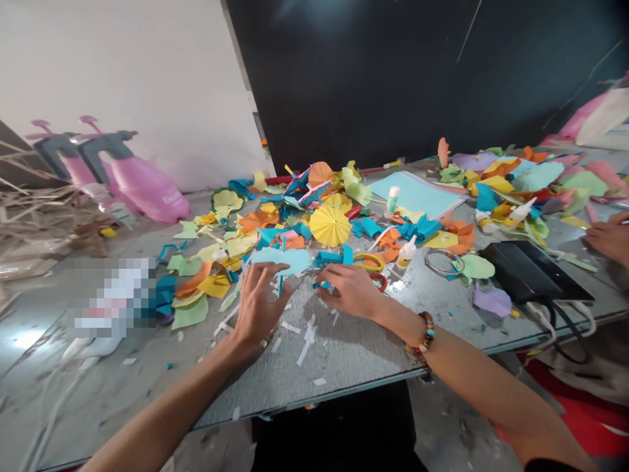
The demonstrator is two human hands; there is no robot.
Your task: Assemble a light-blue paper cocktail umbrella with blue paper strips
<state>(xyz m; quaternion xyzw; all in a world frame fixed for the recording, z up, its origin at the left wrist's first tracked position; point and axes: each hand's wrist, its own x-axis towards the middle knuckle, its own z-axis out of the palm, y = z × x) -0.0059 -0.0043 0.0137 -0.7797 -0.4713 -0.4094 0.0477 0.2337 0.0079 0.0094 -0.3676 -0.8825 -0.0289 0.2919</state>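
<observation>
Left hand (pixel 258 303), right hand (pixel 352 290) on paper scraps (pixel 295 259), two pink sprayers (pixel 147 189)

Bare tabletop (pixel 344 357) is lying open along the near edge, with only thin white strips (pixel 304 341) littering it, so I'm getting free passage there. Paper scrap pile (pixel 295 223) is blocking the middle through to the far edge. Scissors (pixel 371 262) are lying just past my right hand (pixel 351 288). Black pouch (pixel 528 272) is sitting toward the right edge. Another person's hand (pixel 612 236) is crowding that edge. Pink spray bottles (pixel 142 187) are lying at the far left corner.
</observation>
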